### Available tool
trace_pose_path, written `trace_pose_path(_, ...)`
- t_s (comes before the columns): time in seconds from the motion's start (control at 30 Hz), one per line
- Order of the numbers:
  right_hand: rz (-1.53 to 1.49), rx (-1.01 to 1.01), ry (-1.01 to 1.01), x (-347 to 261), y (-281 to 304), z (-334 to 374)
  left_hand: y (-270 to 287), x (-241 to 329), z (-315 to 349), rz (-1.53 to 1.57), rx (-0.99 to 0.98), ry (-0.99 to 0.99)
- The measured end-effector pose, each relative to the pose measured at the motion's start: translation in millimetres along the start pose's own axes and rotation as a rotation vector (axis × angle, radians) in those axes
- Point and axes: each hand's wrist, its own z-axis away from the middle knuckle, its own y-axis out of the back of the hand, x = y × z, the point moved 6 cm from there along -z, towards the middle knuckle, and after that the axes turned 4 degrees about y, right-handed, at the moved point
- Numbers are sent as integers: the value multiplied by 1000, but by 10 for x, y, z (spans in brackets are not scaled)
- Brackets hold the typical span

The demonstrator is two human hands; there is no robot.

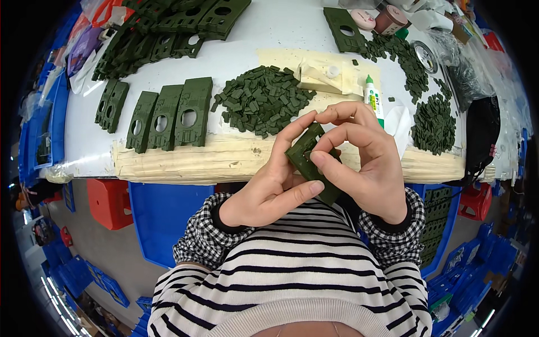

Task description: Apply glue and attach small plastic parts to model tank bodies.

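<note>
A dark green plastic model tank hull plate (301, 162) is tilted in front of my chest, near the table's front edge. My left hand (268, 192) grips it along the left side, with the thumb across its lower face. Over its upper face, my right hand (375, 168) has thumb and index finger pinched together at the surface; whatever lies between them is hidden. Beyond my hands lies a heap of small dark green rectangular pieces (261, 101). Three similar plates with round holes (193, 106) lie side by side to the left.
A white glue bottle with a green cap (371, 96) stands behind my right hand, near a taped box (325, 77). More green plates (224, 19) are stacked at the far left. Small pieces (433, 126) lie heaped on the right. Blue trays (151, 224) sit below the table edge.
</note>
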Motion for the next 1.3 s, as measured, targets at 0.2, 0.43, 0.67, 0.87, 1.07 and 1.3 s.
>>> trace_pose_path(0.2, 13, 3, 7, 4, 0, 0, 3, -10, -12, -10, -12, 0)
trace_pose_path(0.43, 69, 14, 33, -8, 12, 1, 0, -7, -8, -54, 9, -3)
trace_pose_path(0.67, 86, 27, 41, -5, 9, 0, 0, 1, -7, -84, -13, -18)
trace_pose_path(0.87, 130, 18, 60, -40, 8, 3, 4, -2, -6, -70, -16, -27)
trace_pose_path(1.07, -50, 151, 98, -51, 187, 41, 18, 0, 17, 138, -27, 0)
trace_pose_path(1.3, -213, 300, -87, 113, 496, 255, 20, -55, 68, 408, -125, 197)
